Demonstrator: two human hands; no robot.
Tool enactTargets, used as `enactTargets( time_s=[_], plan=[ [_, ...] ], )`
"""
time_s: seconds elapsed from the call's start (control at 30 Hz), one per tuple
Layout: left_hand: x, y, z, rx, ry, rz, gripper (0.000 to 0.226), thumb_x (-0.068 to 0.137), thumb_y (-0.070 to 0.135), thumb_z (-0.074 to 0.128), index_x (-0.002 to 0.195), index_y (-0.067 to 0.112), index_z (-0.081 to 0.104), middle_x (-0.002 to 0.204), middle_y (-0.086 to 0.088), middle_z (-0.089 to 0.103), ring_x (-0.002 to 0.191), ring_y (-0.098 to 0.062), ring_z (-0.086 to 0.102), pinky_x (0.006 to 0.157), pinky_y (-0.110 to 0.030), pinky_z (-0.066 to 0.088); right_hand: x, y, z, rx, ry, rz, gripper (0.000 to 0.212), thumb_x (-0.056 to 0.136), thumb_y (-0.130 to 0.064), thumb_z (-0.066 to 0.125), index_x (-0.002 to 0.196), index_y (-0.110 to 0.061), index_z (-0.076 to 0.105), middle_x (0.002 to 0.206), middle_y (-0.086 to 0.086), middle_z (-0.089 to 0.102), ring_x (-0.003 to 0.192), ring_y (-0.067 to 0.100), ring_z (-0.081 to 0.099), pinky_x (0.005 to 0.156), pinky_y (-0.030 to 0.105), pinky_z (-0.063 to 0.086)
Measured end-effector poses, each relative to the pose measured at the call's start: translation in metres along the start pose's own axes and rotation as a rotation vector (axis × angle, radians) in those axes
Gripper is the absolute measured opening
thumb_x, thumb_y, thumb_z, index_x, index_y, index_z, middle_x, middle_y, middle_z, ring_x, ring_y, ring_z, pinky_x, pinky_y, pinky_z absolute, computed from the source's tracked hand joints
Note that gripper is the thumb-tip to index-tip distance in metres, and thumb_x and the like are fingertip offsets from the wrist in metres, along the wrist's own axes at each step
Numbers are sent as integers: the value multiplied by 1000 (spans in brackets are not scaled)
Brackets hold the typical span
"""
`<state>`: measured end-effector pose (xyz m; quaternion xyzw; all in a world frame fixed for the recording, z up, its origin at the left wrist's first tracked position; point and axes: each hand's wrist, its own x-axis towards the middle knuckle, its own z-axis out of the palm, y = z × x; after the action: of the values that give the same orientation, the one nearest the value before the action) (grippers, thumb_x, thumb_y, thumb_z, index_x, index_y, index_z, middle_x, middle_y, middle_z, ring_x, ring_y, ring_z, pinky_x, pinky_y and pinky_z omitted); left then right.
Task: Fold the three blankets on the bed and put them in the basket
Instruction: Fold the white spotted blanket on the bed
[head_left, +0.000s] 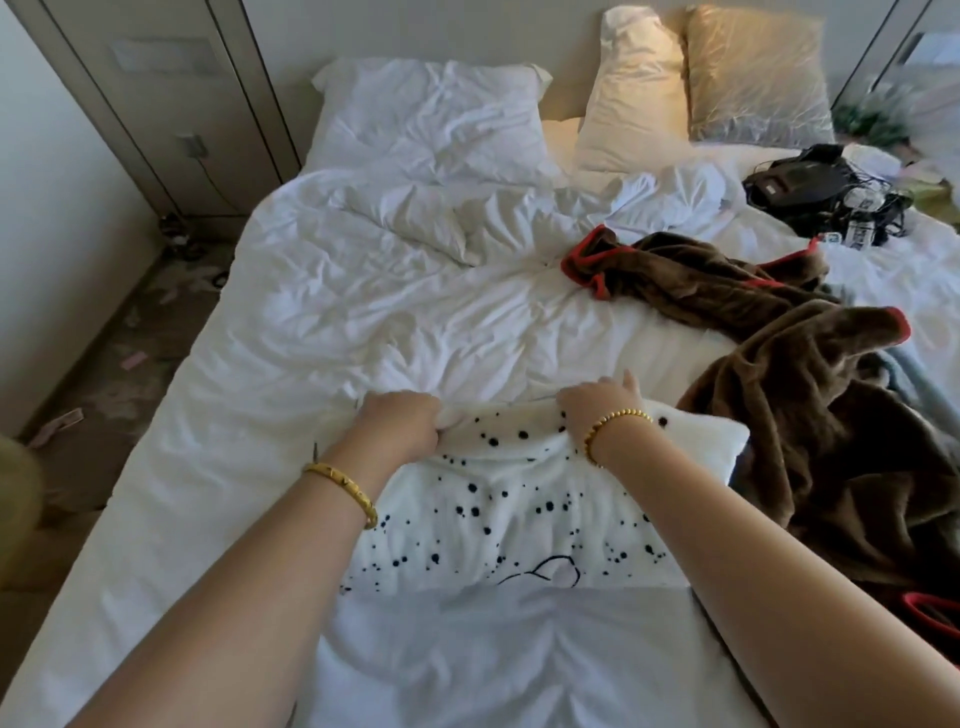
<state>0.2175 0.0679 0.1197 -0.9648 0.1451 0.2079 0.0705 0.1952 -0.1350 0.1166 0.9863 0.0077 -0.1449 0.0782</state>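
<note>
2 hands: both work the far edge of the white fleece blanket with black ink-like spots (519, 499), which lies flat on the white-sheeted bed (332, 312) at 6 o'clock in the view.
Left hand (400, 423): fingers curled tight round a bunched corner of that far edge, at about 11 o'clock of the spotted blanket.
Right hand (597, 402): fingers bent over the same edge at about 1 o'clock, gripping the fabric; the fingertips are partly hidden in the fold, so how deep the hold goes I cannot tell.
Step in hand: judged to be a fold of the spotted blanket, with the far edge held by both hands and the near edge lying toward 6 o'clock.
Doing it well: keep the 2 hands level and equally far from the centre line, so the edge stays straight; draw the edge taut before laying it, since the fleece sags in a dip between the hands; match edge to edge and then smooth outward from the middle.
Risk: the left hand holds a wad, not a flat corner, so that side may fold thicker and skew.
Brown plush blanket with red trim (779, 389): crumpled at 3 o'clock, just beside the spotted one, not yet folded; keep it off the fold.
Pale blue-grey cloth (914, 374): a strip shows past the brown one at 3 o'clock, perhaps blanket number 3.
Basket: not clearly in view.
</note>
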Motion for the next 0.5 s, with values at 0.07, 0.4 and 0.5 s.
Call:
enactTargets(
  time_s=[0.07,0.4,0.5],
  plan=[
    [25,-5,-4,20,222,-63,25,89,11,36,105,20,53,109,-3,60,101,-25,51,99,-41,29,25,3,4,32,179,4,28,85,-8,50,110,-19,53,107,0,60,115,25,49,114,51,12],
    [91,35,84,60,472,170,56,88,42,32,141,23,34,150,-12,31,140,-34,24,108,-65,12,129,8,71,243,326,173,36,85,-3,43,120,-13,46,113,5,55,120,28,43,117,48,8],
    [110,29,119,-130,126,-55,62,91,60,13,147,36,-3,158,-3,-6,143,-35,-9,109,-63,-3,140,1,84,348,325,224,40,92,-10,40,132,-13,36,136,10,38,136,29,25,113,54,-6]
  ],
)
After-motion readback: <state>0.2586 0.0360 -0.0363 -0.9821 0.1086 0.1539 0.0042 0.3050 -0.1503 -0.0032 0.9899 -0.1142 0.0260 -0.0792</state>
